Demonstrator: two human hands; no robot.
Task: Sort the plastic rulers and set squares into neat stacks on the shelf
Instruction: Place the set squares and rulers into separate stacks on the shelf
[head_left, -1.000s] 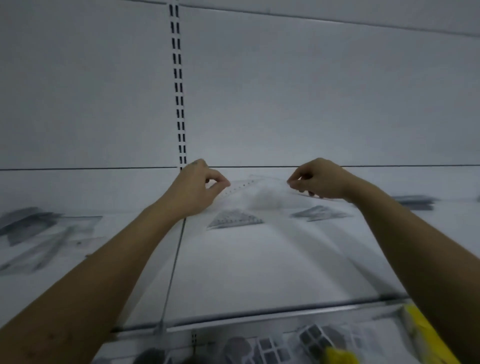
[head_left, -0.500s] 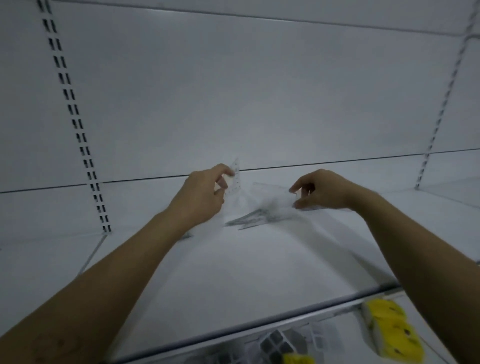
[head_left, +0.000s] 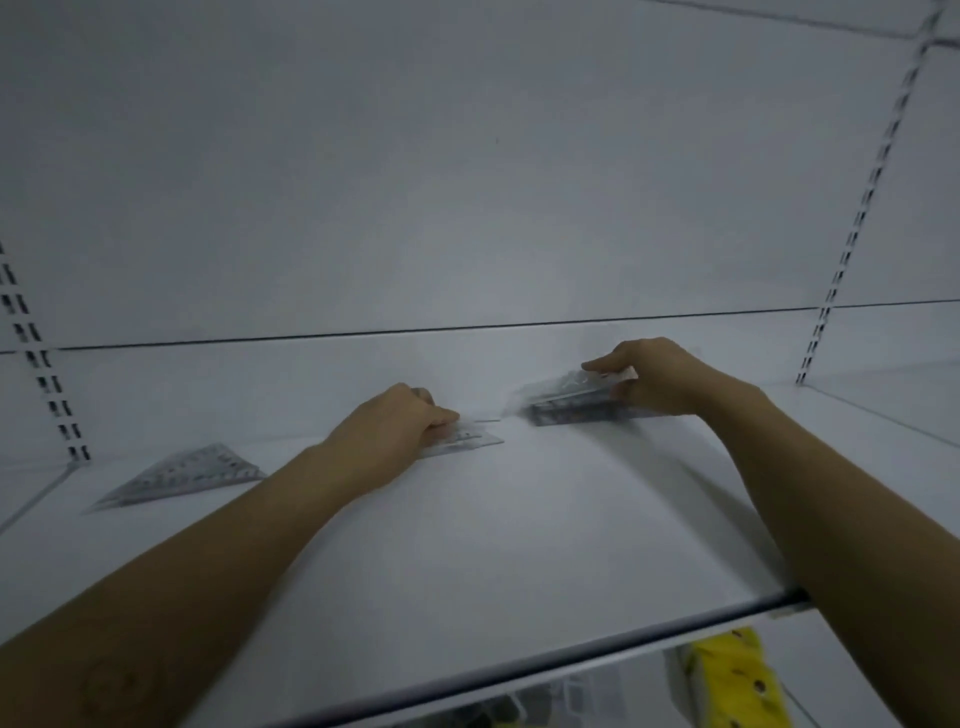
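Note:
On the white shelf (head_left: 467, 545), my left hand (head_left: 387, 428) grips a clear set square (head_left: 467, 441) that lies low on the board, its tip pointing right. My right hand (head_left: 657, 376) pinches another clear set square (head_left: 563, 387) just above a small stack of clear plastic pieces (head_left: 571, 413) near the back wall. A separate pile of clear set squares (head_left: 187, 475) lies flat at the left of the shelf, apart from both hands.
The white back wall carries slotted uprights at the left (head_left: 47, 384) and at the right (head_left: 852, 228). The shelf's front edge (head_left: 519, 665) runs across the bottom. Yellow packets (head_left: 727, 675) sit on the shelf below, at the right.
The view has swung right. My left hand has lowered its set square from upright onto the shelf. My right hand has carried its piece right, over the stack near the back.

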